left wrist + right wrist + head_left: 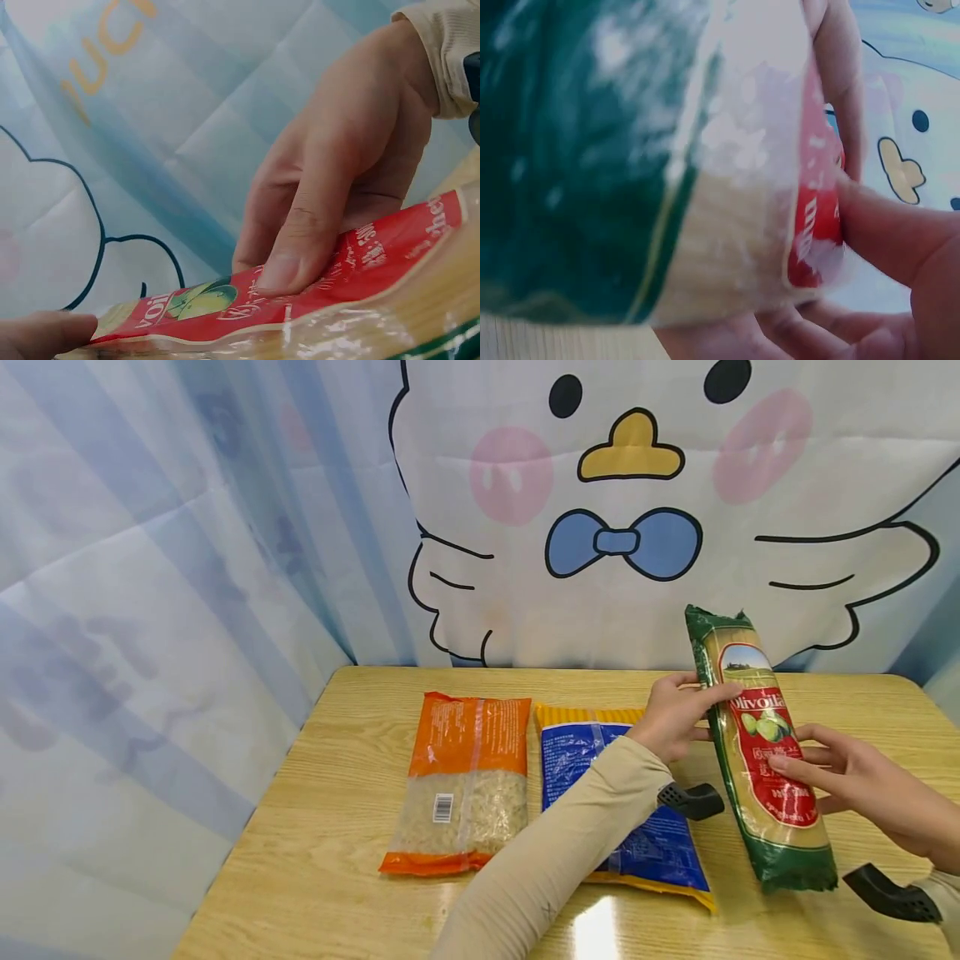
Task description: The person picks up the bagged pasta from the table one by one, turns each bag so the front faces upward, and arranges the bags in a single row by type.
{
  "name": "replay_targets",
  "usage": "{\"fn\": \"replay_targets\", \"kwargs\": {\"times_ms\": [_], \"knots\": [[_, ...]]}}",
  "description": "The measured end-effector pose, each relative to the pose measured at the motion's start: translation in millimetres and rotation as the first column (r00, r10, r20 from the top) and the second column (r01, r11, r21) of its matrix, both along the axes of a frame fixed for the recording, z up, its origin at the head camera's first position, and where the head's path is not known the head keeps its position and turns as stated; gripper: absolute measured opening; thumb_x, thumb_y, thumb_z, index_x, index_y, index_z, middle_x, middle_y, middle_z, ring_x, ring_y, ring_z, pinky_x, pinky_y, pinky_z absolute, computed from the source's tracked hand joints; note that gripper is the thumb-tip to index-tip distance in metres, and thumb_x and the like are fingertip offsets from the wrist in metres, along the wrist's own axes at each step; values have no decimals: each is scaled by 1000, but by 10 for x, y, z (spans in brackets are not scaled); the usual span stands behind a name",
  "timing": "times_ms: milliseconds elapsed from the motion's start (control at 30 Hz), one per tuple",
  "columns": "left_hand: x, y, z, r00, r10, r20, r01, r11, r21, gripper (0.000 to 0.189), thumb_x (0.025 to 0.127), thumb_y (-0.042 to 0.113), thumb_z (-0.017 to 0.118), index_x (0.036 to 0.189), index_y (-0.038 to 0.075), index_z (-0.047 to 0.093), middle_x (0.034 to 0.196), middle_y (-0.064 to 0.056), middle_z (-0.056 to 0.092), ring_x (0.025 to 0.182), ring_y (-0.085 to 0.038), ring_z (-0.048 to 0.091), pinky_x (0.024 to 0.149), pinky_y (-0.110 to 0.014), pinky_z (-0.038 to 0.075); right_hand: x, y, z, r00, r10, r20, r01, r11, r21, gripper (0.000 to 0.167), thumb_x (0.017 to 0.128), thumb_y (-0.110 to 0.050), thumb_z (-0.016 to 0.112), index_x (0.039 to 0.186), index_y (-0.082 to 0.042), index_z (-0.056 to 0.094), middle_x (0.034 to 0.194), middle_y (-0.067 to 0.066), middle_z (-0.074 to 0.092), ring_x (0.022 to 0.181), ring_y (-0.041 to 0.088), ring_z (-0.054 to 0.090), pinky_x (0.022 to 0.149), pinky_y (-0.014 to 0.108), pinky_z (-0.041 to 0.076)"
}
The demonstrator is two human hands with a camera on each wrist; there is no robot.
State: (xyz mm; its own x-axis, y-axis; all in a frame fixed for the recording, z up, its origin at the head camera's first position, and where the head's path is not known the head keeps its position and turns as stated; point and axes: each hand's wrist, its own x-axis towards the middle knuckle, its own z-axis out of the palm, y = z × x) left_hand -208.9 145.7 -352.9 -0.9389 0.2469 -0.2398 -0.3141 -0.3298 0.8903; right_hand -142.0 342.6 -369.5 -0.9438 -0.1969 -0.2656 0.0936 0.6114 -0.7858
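The left hand grips the spaghetti pack by its upper left side, thumb across the front. The right hand grips it lower down from the right side, its thumb on the red label. The pack is tilted over the right part of the table, its green top end leaning left and showing above the far edge, its lower end toward the near edge; whether that end touches the wood cannot be told.

Just left of the pack, a blue bag with yellow ends lies flat, partly covered by the left sleeve. Beside it, toward the table's left edge, lies an orange bag with a clear lower part and a barcode. Beyond the far edge hangs a curtain printed with a cartoon figure wearing a blue bow.
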Motion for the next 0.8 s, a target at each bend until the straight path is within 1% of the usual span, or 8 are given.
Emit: {"fn": "replay_targets", "kwargs": {"times_ms": [67,200,367,467,633,800], "knots": [[-22,-28,-17,999,-39,-3,39,999,9,24,89,12,75,110,12,63,90,-6,67,80,-21,66,83,-58,57,8,-18,4,1000,-17,-16,17,1000,-10,58,106,-32,49,139,10,26,112,17,64,85,17,68,69,38,61],[-57,-74,-55,996,-92,-6,92,996,-14,25,90,16,74,113,15,65,93,-3,69,85,-21,67,85,-54,58,16,-44,32,998,-46,-41,46,999,0,58,104,-31,52,137,10,27,109,17,64,82,16,68,68,38,61],[-85,-117,-90,990,-138,-14,137,990,-26,28,92,19,73,119,17,67,98,-2,70,93,-22,69,89,-48,57,16,-49,77,996,-69,-55,70,997,24,61,104,-32,53,138,11,26,111,20,62,82,16,67,67,37,60],[-87,-133,-100,992,-124,-12,123,992,-37,27,91,19,74,117,15,67,98,-5,72,94,-25,71,87,-47,58,15,-44,89,996,-73,-43,74,997,25,62,104,-33,53,138,11,26,110,19,63,82,17,67,67,37,60],[-77,-154,-116,998,-63,5,63,998,-21,22,88,14,77,108,10,69,93,-10,73,93,-34,73,86,-51,57,11,-38,93,996,-82,-28,83,996,36,65,104,-35,52,138,13,25,107,19,65,81,19,68,67,36,60],[-59,-138,-127,1000,-10,13,10,1000,-13,20,86,9,78,104,8,70,90,-11,72,90,-34,73,84,-51,58,10,-39,86,996,-82,-19,83,995,51,69,103,-36,53,138,16,24,110,23,63,82,19,68,67,36,60]]}}
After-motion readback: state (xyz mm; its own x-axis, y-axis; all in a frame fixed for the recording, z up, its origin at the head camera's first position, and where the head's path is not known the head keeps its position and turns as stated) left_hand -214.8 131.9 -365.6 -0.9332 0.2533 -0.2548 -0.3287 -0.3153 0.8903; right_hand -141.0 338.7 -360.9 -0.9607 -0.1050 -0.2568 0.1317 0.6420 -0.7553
